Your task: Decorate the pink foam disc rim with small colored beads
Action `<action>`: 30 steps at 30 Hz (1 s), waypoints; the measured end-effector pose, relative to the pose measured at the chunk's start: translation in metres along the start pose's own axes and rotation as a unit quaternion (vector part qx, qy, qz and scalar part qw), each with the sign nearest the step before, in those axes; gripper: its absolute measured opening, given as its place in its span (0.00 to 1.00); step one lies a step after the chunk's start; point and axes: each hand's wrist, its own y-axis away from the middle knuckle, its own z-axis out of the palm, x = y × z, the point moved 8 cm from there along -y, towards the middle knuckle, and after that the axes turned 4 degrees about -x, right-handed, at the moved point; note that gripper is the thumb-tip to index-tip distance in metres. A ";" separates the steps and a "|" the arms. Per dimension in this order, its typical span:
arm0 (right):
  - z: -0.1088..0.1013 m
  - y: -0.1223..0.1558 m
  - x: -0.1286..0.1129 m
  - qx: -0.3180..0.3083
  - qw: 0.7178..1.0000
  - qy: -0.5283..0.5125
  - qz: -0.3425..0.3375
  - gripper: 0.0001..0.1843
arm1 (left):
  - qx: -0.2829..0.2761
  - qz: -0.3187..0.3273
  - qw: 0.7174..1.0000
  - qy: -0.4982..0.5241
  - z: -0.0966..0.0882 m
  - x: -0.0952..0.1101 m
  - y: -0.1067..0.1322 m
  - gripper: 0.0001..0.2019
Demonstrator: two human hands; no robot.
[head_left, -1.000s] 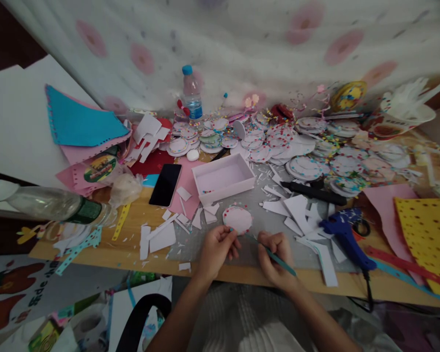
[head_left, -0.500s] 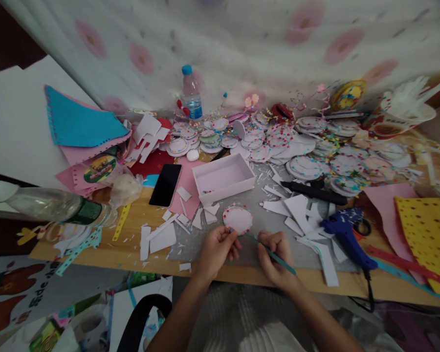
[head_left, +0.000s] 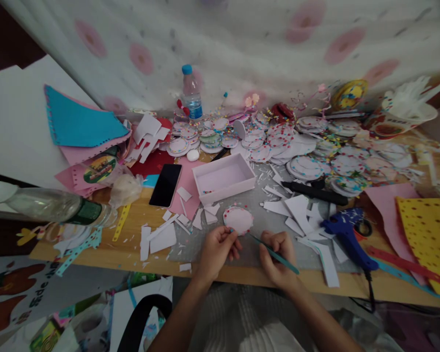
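Observation:
A white paper disc (head_left: 238,219) with coloured dots round its rim lies on the grey mat (head_left: 256,195) near the table's front edge. My left hand (head_left: 215,250) is closed in a pinch at the disc's near edge, holding something small that I cannot make out. My right hand (head_left: 277,259) is curled round a thin teal stick (head_left: 275,254). The stick's tip points left toward the disc. Both hands rest just in front of the disc.
A shallow white box (head_left: 223,177) and a black phone (head_left: 165,184) lie behind the disc. A blue glue gun (head_left: 346,234) lies to the right among white paper scraps (head_left: 300,210). Several decorated discs (head_left: 278,142) and a water bottle (head_left: 191,93) fill the back.
Hardly anything differs; my right hand with the teal stick has shifted very slightly to the right.

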 end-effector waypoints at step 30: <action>-0.016 0.006 0.015 0.086 0.994 -0.020 0.057 0.14 | -0.010 -0.003 1.000 -0.004 0.000 -0.002 -0.001 0.16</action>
